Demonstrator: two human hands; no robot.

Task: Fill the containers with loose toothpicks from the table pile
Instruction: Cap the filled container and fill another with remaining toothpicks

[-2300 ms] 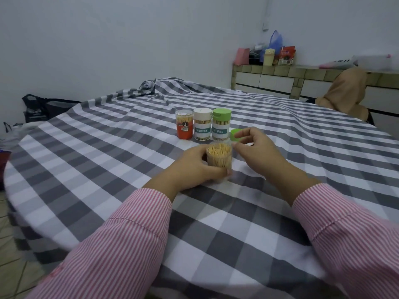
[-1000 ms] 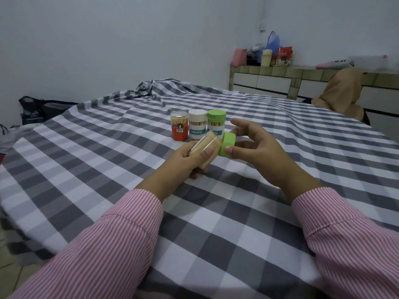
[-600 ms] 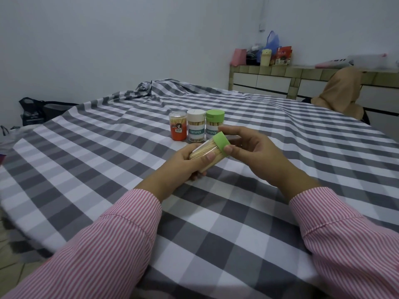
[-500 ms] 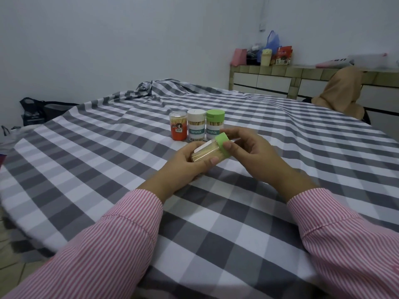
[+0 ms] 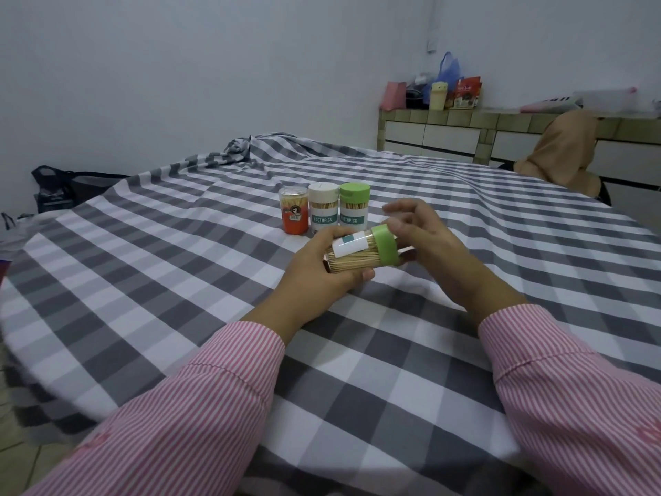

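A clear toothpick container, packed with toothpicks and fitted with a green lid, is gripped on its side by the left hand above the checked tablecloth. The right hand is set against the lid end, fingers loosely curled; a grip on the lid cannot be confirmed. 3 upright closed containers are ranged in 1 row just beyond.

3 upright containers stand just beyond hands.
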